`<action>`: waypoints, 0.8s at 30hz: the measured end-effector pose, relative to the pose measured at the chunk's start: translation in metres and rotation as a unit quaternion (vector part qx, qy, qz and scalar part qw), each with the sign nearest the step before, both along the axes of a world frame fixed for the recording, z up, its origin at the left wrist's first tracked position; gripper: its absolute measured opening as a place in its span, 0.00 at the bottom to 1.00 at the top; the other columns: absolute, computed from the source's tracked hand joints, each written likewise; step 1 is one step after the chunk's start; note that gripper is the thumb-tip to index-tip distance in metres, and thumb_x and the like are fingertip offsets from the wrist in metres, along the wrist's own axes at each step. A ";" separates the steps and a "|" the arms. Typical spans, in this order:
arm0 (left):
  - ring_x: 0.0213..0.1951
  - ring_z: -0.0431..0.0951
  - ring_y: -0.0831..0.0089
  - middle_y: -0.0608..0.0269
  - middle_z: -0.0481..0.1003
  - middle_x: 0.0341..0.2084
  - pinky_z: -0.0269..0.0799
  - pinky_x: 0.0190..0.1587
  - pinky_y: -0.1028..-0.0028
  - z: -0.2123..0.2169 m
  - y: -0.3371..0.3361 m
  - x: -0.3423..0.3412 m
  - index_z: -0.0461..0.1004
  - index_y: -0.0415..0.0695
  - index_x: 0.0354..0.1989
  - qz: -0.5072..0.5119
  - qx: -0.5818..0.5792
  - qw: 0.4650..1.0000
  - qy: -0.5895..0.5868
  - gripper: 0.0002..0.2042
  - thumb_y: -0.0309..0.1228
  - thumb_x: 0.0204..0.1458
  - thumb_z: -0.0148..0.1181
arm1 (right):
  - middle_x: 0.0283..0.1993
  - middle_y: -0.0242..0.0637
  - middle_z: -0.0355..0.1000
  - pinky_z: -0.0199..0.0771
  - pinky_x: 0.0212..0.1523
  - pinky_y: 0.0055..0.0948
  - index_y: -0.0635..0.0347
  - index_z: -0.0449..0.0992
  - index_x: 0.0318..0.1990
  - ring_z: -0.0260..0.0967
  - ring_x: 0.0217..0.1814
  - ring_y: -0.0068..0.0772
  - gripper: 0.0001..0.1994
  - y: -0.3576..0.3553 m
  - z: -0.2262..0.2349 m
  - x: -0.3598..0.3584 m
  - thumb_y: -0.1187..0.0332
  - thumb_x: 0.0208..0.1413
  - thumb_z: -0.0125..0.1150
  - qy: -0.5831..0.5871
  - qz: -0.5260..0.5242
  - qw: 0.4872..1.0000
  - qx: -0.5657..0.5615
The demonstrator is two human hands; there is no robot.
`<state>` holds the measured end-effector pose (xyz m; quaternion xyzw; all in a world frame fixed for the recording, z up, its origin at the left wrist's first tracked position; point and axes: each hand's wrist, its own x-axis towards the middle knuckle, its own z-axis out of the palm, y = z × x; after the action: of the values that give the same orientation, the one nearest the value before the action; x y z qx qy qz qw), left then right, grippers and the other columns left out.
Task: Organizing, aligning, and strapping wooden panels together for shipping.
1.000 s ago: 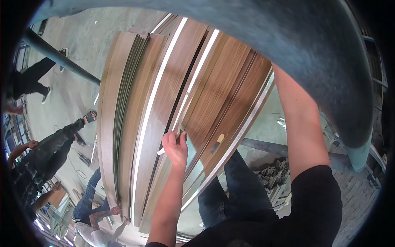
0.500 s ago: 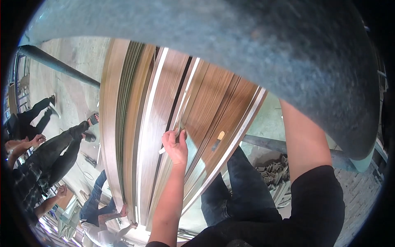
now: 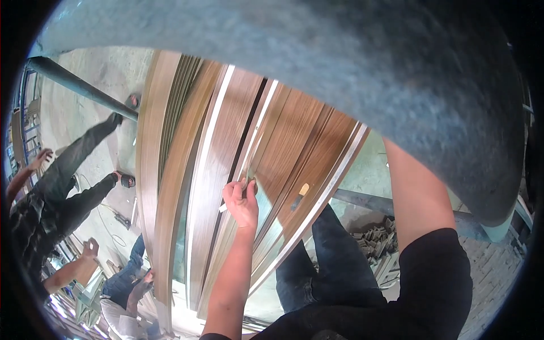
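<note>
My left hand (image 3: 241, 203) is closed in a pinch above the long wood-grain boards (image 3: 218, 124). Something small is between the fingers, but I cannot make out what; a short white piece (image 3: 222, 208) shows beside them. To the right of this hand, a small tool with a yellowish handle and dark end (image 3: 300, 197) lies on a brown board. My right forearm (image 3: 416, 190) rises on the right and passes behind a large blurred blue-grey surface (image 3: 317, 62), which hides my right hand.
A co-worker in a white shirt (image 3: 116, 314) is at the boards' lower left end. Another person in dark clothes (image 3: 68, 198) is at the left. A round grey bar (image 3: 85, 88) stretches under the boards. A heap of wood offcuts (image 3: 374, 238) lies on the floor by my legs.
At the lower left, the co-worker in white has shifted left, and the boards there have spread apart, opening a gap. The person in dark clothes has stepped. My left hand stays nearly in place.
</note>
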<state>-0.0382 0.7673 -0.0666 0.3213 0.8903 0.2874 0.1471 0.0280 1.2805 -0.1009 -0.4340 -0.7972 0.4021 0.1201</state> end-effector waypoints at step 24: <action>0.37 0.71 0.58 0.57 0.71 0.31 0.68 0.39 0.63 -0.003 0.001 0.004 0.75 0.45 0.37 0.017 0.022 1.000 -0.002 0.12 0.24 0.46 0.71 | 0.45 0.51 0.77 0.71 0.53 0.34 0.58 0.81 0.44 0.75 0.50 0.41 0.16 -0.070 0.000 0.001 0.60 0.49 0.69 0.229 -0.168 0.959 0.017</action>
<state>-0.0343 0.7681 -0.0694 0.3085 0.8889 0.3096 0.1371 0.0289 1.2107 -0.1005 -0.4562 -0.6705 0.4510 0.3726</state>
